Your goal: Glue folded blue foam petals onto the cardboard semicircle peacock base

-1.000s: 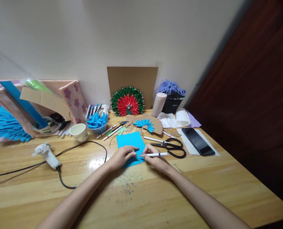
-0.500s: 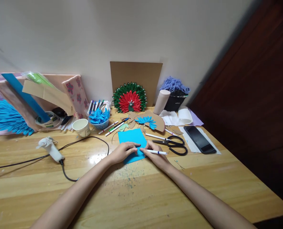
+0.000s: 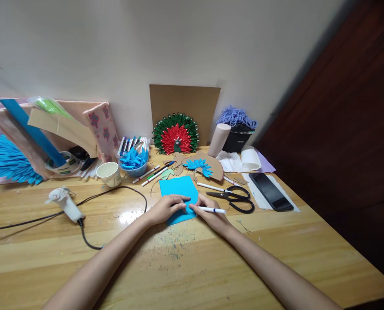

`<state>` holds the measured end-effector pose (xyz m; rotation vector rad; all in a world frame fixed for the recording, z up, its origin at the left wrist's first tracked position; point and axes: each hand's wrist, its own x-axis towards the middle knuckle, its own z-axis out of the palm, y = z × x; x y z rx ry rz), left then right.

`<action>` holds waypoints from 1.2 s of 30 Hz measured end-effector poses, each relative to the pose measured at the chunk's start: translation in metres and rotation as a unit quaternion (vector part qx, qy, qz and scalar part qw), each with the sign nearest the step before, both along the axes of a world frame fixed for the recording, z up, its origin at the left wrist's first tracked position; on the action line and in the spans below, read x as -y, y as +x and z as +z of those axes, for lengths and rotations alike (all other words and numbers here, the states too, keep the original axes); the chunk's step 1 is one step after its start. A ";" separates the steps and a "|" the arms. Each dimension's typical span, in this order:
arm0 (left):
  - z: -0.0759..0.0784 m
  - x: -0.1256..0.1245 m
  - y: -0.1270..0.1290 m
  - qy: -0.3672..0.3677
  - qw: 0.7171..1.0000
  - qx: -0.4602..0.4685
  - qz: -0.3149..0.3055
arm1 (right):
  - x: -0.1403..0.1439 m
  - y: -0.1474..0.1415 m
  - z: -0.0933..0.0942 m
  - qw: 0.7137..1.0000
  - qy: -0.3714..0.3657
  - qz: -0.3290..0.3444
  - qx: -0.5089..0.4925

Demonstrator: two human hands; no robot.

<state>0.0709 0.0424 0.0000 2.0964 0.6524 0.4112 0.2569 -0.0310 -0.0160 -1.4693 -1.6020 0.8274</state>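
A square sheet of bright blue paper (image 3: 176, 186) lies on the wooden table in front of me. My left hand (image 3: 169, 207) rests flat on its lower left part, fingers stretched to the right. On the right side of the sheet, my right hand (image 3: 211, 215) grips a white marker (image 3: 213, 210) with a blue band, its tip end by the paper. The pen's tip is hidden by my fingers. Just beyond my right hand lie black-handled scissors (image 3: 233, 196) and another white marker (image 3: 211, 187).
A corded glue gun (image 3: 68, 206) and a paper cup (image 3: 109, 174) stand left. Behind are a bowl of blue petals (image 3: 134, 161), a cardboard fan piece (image 3: 216, 168) and a red-green peacock (image 3: 176, 135). At right lies a phone (image 3: 271, 191).
My right hand and the marker have shifted very slightly on the paper. My left hand stays on the sheet, and the view has moved a little.
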 end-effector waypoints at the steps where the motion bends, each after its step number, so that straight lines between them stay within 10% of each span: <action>1: 0.000 0.000 0.000 -0.001 1.000 0.000 -0.001 | 0.000 0.000 0.000 1.000 -0.003 0.005 0.003; 36: -0.003 -0.001 0.000 0.013 1.000 0.008 -0.015 | 0.001 -0.001 0.003 0.999 -0.010 -0.020 -0.045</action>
